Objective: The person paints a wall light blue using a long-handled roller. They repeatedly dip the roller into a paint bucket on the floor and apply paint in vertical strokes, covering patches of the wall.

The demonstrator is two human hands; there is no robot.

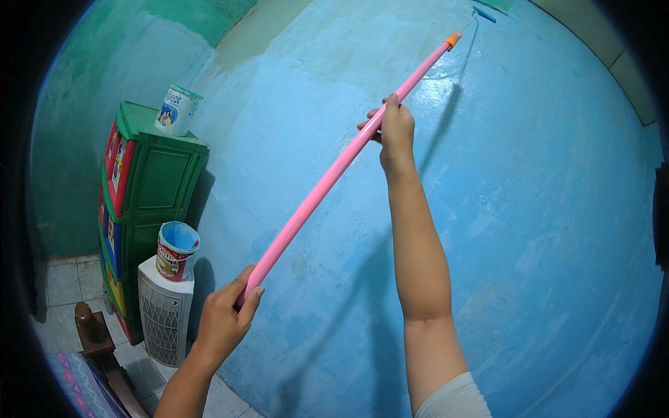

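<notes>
A paint roller [486, 14] on a long pink pole [327, 182] reaches up to the top of a blue-painted wall [529, 209]. An orange collar [454, 40] joins the pole to the roller's wire frame. My left hand [230, 306] is wrapped round the pole's lower end. Farther up, my right hand [396, 132] grips the pole from its right side, thumb along it and some fingers showing beyond. The roller's blue sleeve lies at the wall near the upper edge of the view. Wet paint shines below it.
At the left stands a green plastic drawer cabinet [164, 171] with a white paint-smeared bucket [178, 111] on top. A paint pail [175, 254], blue inside, sits on a white grilled unit [166, 313]. A wooden post [93, 327] and patterned cloth [80, 383] are at lower left.
</notes>
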